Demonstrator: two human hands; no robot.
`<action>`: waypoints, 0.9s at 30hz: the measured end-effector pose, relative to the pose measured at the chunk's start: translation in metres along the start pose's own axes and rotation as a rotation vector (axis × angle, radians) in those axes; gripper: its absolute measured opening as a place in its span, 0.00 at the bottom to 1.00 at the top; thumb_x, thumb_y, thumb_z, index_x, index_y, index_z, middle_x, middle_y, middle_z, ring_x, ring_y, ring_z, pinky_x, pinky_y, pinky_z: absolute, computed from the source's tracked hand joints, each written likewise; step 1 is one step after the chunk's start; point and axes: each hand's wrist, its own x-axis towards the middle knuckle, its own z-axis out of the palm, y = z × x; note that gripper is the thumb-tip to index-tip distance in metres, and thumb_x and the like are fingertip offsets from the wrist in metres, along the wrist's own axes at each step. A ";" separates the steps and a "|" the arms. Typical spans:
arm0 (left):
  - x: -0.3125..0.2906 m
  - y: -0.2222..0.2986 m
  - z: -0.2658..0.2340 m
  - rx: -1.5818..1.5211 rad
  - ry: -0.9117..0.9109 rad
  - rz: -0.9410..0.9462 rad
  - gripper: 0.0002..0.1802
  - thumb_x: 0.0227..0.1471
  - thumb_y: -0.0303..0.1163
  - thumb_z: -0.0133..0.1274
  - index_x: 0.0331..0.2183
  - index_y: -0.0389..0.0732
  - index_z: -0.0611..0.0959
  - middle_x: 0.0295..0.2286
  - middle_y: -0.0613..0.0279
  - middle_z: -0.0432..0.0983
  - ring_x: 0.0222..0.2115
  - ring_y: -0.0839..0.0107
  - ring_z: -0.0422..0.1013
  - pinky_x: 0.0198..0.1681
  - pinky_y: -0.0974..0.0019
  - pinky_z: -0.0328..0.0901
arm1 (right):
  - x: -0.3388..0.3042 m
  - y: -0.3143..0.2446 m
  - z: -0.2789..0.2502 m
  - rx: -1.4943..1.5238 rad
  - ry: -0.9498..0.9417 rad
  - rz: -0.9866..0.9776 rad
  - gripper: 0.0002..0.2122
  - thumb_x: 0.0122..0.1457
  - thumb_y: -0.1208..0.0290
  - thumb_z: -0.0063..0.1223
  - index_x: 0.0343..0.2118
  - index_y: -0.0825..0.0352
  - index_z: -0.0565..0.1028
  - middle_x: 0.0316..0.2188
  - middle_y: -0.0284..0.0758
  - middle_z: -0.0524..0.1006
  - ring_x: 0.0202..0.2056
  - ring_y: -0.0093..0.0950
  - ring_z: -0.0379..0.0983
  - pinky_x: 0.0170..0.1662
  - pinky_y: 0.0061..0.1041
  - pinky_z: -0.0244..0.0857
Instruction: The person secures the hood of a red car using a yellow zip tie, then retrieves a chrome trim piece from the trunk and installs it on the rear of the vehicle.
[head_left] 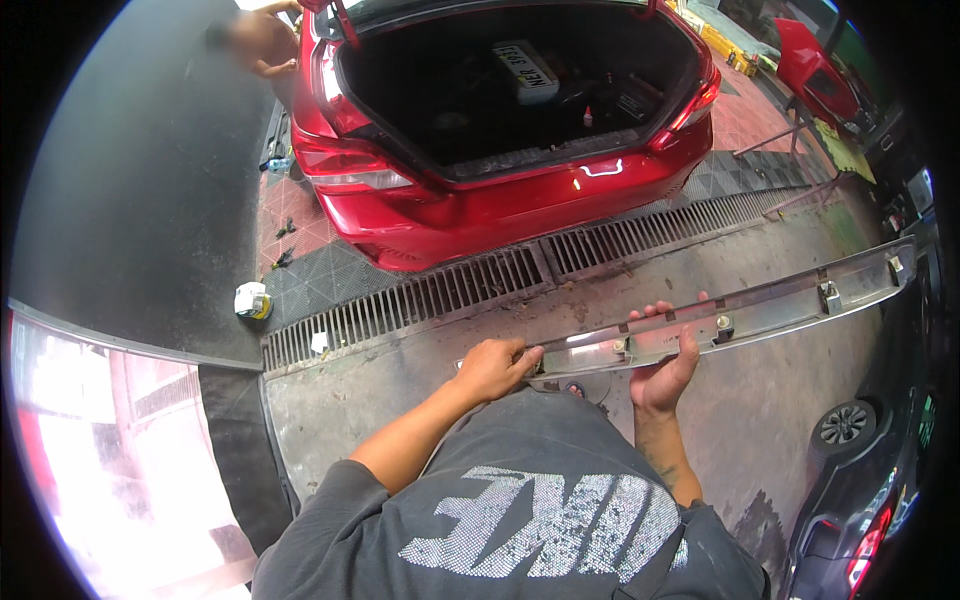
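I hold a long silver car trim strip in front of my waist, its clip-studded inner side facing up. It slants from my left hand up toward the far right. My left hand is closed on its left end, thumb and fingers pinching near the edge. My right hand supports the strip around its middle, thumb on the near side and fingertips showing over the far edge. Several pale clips and metal brackets, one clip beside my right hand, sit along the strip.
A red car stands ahead with its trunk up; a number plate and a small bottle lie inside. A floor drain grate runs behind its bumper. A person is at far left, a tub nearby. A dark car stands right.
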 end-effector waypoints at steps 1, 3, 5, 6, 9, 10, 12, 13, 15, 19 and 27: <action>-0.001 -0.002 0.002 -0.010 0.051 0.002 0.23 0.71 0.47 0.46 0.40 0.34 0.79 0.33 0.31 0.80 0.38 0.31 0.75 0.42 0.39 0.68 | 0.000 0.000 -0.001 -0.015 -0.001 -0.003 0.35 0.69 0.59 0.49 0.76 0.58 0.52 0.51 0.42 0.75 0.51 0.35 0.74 0.60 0.47 0.72; -0.001 -0.013 0.004 -0.059 0.004 0.087 0.21 0.71 0.46 0.47 0.42 0.34 0.77 0.33 0.31 0.80 0.38 0.31 0.76 0.42 0.39 0.68 | 0.001 0.001 -0.004 -0.045 -0.003 -0.006 0.33 0.70 0.57 0.48 0.75 0.55 0.54 0.51 0.40 0.76 0.52 0.35 0.74 0.61 0.47 0.71; 0.000 -0.019 0.005 -0.066 -0.040 0.130 0.20 0.71 0.45 0.46 0.44 0.35 0.75 0.33 0.30 0.80 0.38 0.31 0.76 0.42 0.39 0.68 | 0.001 0.001 -0.003 -0.043 0.009 -0.004 0.33 0.70 0.57 0.49 0.75 0.55 0.54 0.51 0.40 0.76 0.52 0.35 0.74 0.61 0.47 0.71; 0.001 -0.019 0.004 -0.049 -0.061 0.131 0.19 0.71 0.44 0.46 0.45 0.35 0.74 0.33 0.30 0.80 0.39 0.31 0.76 0.42 0.38 0.68 | 0.000 0.000 -0.002 -0.043 0.015 -0.003 0.33 0.70 0.57 0.49 0.75 0.55 0.54 0.51 0.40 0.76 0.52 0.35 0.74 0.61 0.47 0.71; 0.007 -0.026 0.009 -0.023 -0.082 0.165 0.18 0.71 0.44 0.46 0.46 0.36 0.72 0.33 0.30 0.80 0.38 0.30 0.75 0.42 0.37 0.67 | -0.001 -0.001 0.001 -0.060 0.011 -0.011 0.33 0.69 0.57 0.50 0.75 0.55 0.54 0.51 0.40 0.75 0.52 0.35 0.74 0.61 0.47 0.71; 0.008 -0.029 0.012 -0.018 -0.082 0.181 0.18 0.71 0.44 0.46 0.46 0.37 0.72 0.33 0.30 0.79 0.38 0.29 0.75 0.42 0.36 0.67 | -0.001 -0.002 0.001 -0.065 0.005 -0.013 0.34 0.69 0.57 0.50 0.75 0.55 0.54 0.51 0.40 0.75 0.52 0.35 0.74 0.61 0.47 0.71; 0.006 -0.024 0.014 -0.005 -0.037 0.148 0.19 0.72 0.45 0.45 0.45 0.37 0.73 0.33 0.31 0.79 0.37 0.29 0.75 0.42 0.36 0.67 | -0.002 -0.002 0.002 -0.075 -0.004 -0.016 0.34 0.69 0.57 0.51 0.75 0.55 0.54 0.51 0.40 0.75 0.52 0.35 0.74 0.61 0.47 0.71; 0.005 -0.022 0.015 0.002 -0.015 0.131 0.19 0.72 0.46 0.45 0.45 0.37 0.73 0.32 0.32 0.79 0.37 0.29 0.75 0.42 0.36 0.67 | -0.002 -0.002 0.001 -0.073 -0.006 -0.015 0.34 0.69 0.57 0.51 0.75 0.55 0.53 0.51 0.40 0.75 0.52 0.35 0.74 0.61 0.47 0.71; 0.005 -0.021 0.018 0.010 0.039 0.164 0.21 0.72 0.47 0.46 0.41 0.37 0.77 0.31 0.35 0.80 0.36 0.31 0.75 0.40 0.37 0.68 | -0.002 -0.002 0.002 -0.066 -0.015 -0.011 0.35 0.69 0.57 0.51 0.76 0.55 0.53 0.51 0.40 0.75 0.52 0.36 0.74 0.61 0.48 0.71; 0.005 -0.020 0.015 0.013 -0.020 0.155 0.26 0.72 0.51 0.46 0.34 0.38 0.82 0.30 0.40 0.81 0.36 0.35 0.77 0.39 0.39 0.69 | -0.008 -0.003 0.005 -0.053 -0.023 0.016 0.35 0.69 0.58 0.51 0.76 0.54 0.52 0.51 0.40 0.75 0.52 0.35 0.73 0.61 0.48 0.71; -0.020 -0.014 -0.002 -0.003 -0.058 0.181 0.22 0.72 0.50 0.45 0.46 0.39 0.76 0.33 0.38 0.81 0.38 0.32 0.76 0.41 0.38 0.68 | -0.015 -0.003 0.005 0.035 0.009 0.067 0.34 0.69 0.62 0.50 0.77 0.56 0.53 0.50 0.40 0.75 0.50 0.33 0.74 0.58 0.42 0.73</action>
